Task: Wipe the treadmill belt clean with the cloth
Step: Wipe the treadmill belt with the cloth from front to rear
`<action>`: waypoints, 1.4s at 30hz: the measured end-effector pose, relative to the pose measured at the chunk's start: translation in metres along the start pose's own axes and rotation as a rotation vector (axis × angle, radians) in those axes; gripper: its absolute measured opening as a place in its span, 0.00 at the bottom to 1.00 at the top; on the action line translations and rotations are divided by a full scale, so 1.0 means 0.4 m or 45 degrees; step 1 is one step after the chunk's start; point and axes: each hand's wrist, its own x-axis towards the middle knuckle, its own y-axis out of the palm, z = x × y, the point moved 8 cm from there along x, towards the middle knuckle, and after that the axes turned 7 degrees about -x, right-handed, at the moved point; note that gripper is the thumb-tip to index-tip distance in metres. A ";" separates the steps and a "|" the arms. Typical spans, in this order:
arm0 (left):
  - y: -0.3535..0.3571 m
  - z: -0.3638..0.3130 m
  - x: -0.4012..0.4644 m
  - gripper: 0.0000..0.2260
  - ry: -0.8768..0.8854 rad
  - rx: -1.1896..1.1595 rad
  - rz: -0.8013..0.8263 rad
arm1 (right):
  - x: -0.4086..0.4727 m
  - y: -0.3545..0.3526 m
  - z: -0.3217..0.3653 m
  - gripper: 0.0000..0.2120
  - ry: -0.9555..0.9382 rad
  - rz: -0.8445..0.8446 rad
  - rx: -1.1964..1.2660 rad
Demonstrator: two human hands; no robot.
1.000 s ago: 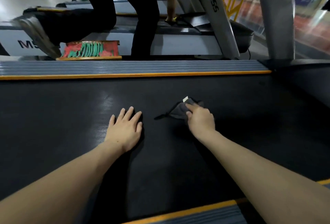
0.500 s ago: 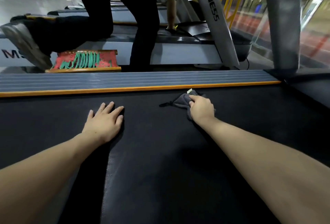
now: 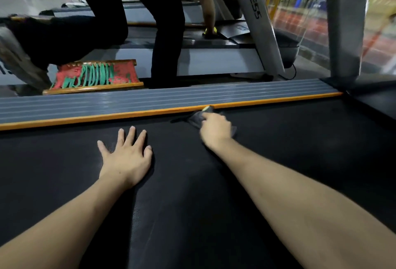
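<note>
Right hand clamps the cloth at belt's 12 o'clock edge; left hand flat, fingers spread. Post reads "ELLNESS".

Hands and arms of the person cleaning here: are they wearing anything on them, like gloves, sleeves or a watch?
Nothing is worn. The left hand and right hand are bare, without gloves or rings that can be made out. Both forearms are uncovered right down to the bottom edge of the picture, so no sleeve shows. Neither wrist carries a watch or band.
</note>
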 end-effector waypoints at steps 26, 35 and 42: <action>0.005 0.008 0.011 0.28 -0.007 0.039 0.049 | -0.077 0.075 0.237 0.06 -0.512 0.077 0.073; 0.011 0.009 0.014 0.28 -0.006 0.032 0.054 | 0.092 -0.056 -0.367 0.12 -0.012 -0.059 -0.151; 0.005 0.000 0.008 0.28 -0.004 0.004 0.062 | 0.022 -0.015 -0.176 0.09 0.111 -0.107 -0.092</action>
